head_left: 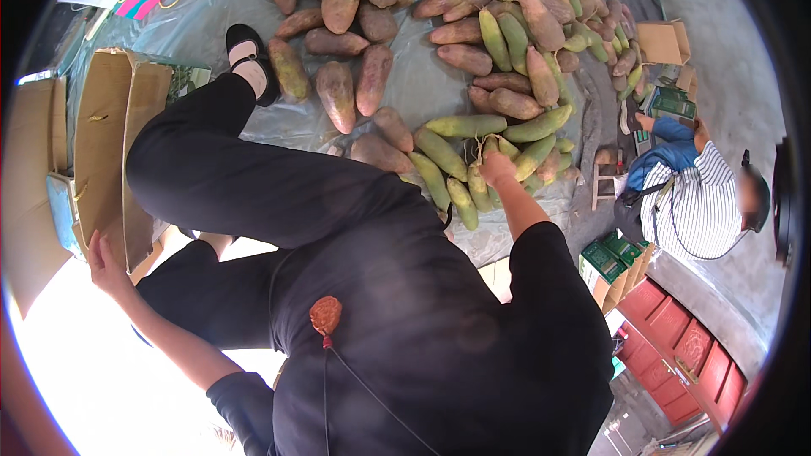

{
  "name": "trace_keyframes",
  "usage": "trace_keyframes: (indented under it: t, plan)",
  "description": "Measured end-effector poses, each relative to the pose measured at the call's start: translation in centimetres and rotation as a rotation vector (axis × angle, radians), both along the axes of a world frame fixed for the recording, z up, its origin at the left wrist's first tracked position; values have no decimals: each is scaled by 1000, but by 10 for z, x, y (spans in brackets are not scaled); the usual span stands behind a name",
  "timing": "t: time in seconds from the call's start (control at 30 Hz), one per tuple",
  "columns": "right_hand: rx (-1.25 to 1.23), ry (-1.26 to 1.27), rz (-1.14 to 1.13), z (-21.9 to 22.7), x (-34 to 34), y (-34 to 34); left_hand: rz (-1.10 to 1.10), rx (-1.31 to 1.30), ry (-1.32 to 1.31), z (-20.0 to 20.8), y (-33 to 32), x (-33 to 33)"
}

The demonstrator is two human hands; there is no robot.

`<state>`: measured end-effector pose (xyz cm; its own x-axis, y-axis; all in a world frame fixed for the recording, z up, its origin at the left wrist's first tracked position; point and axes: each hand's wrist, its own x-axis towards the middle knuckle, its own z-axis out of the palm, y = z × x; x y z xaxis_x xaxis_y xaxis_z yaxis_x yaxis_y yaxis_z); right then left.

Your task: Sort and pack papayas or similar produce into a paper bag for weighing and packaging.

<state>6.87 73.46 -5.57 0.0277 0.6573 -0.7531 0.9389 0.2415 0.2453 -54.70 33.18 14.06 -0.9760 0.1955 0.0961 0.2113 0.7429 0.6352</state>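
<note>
Two hands: both bare and belonging to the person in black clothes who bent over the ground.
Surface: a pale translucent plastic sheet (422,84) lay spread on grey concrete floor (726,76), wrinkled under the load.
Pile: dozens of long, thick green and reddish-brown fruits (473,34) lay heaped on the sheet, brown ones to the left, green ones mixed in to the right.
Surroundings: flattened brown cardboard boxes (110,143) stood at the left; red panelled doors (684,346) showed at the lower right; a small open cardboard carton (663,42) sat near the pile's far edge.
Other person: someone in a striped shirt (697,203) crouched at the right, well apart from the pile's near end.
Right hand (497,169): arm stretched straight down, fingers closed on the stem end of a green elongated fruit (481,190) in the nearest cluster at the sheet's front edge.
Left hand (106,262): arm reached back and to the left, fingers spread fairly wide, fingertips touching the lower edge of the cardboard boxes.
Foot: a black strapped shoe (249,55) rested on the sheet just beside the brown fruits.
</note>
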Motion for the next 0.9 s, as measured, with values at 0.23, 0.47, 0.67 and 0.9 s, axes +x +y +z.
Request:
trace_keyframes:
  t: [0.23, 0.47, 0.67, 0.9]
  plan:
    - [-43, 187, -258, -46, 11, 6, 6, -20, 14, 1, 0, 5]
    - [59, 375, -81, -81, 31, -4, -2, 82, 1, -1, -23, -6]
    - [141, 254, 19, -90, 43, -6, -63, -106, 126, -2, -2, 5]
    - [42, 413, 127, -78, 33, -27, 81, -113, 121, 25, 17, 27]
